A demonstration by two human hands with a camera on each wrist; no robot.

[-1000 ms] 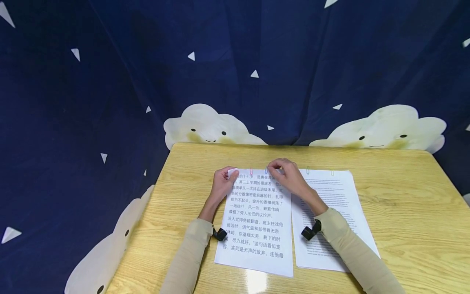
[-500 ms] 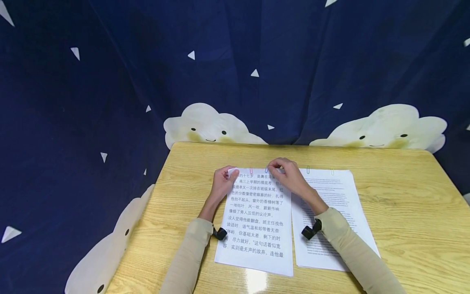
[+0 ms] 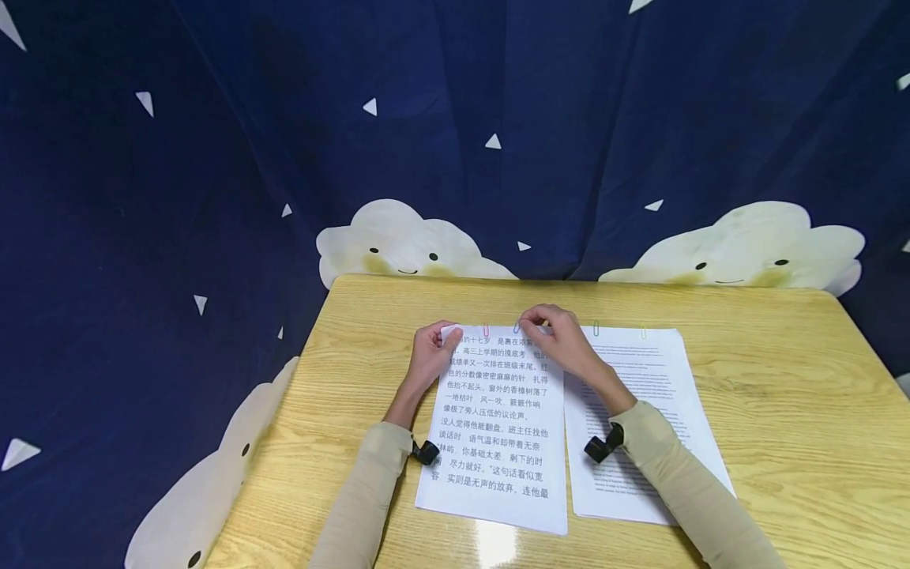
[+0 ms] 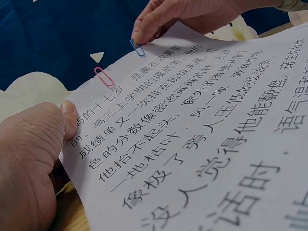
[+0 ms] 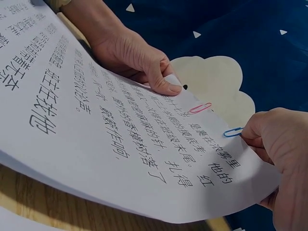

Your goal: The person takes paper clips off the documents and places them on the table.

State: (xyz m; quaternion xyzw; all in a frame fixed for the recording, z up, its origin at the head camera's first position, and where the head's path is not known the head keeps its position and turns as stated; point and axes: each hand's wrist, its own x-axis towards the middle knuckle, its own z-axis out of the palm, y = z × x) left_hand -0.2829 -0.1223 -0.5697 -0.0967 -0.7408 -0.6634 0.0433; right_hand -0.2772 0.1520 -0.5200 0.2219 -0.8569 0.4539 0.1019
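A dark blue curtain (image 3: 441, 103) dotted with white triangles fills the background, and against it stands a wood-grain table (image 3: 796, 395) with rounded far corners. Pale cloud figures on the curtain, a right-hand cloud (image 3: 746, 245) and a left-hand cloud (image 3: 401, 241), show above the table's far edge. Two lots of paper lie side by side a little in from that edge: the large-print sheets (image 3: 498, 442), in Chinese, nearer the far left corner, and the small-print sheets (image 3: 640, 395) just beside them, nearer the far right corner. The right hand (image 3: 558, 336) reaches over both, its thumb and forefinger pinching the blue paper clip (image 5: 233, 132) at the top edge of the large-print sheets. The left hand (image 3: 432, 350) grips the top left corner of the same sheets, thumb on the printed face. Each wrist carries a small black device: the left device (image 3: 425, 453) and the right device (image 3: 603, 446). A pink paper clip (image 4: 105, 77) sits on the same top edge, between the blue one and the left thumb. Along the top of the small-print sheets are a green paper clip (image 3: 596, 329) and a yellow paper clip (image 3: 643, 333), well apart.
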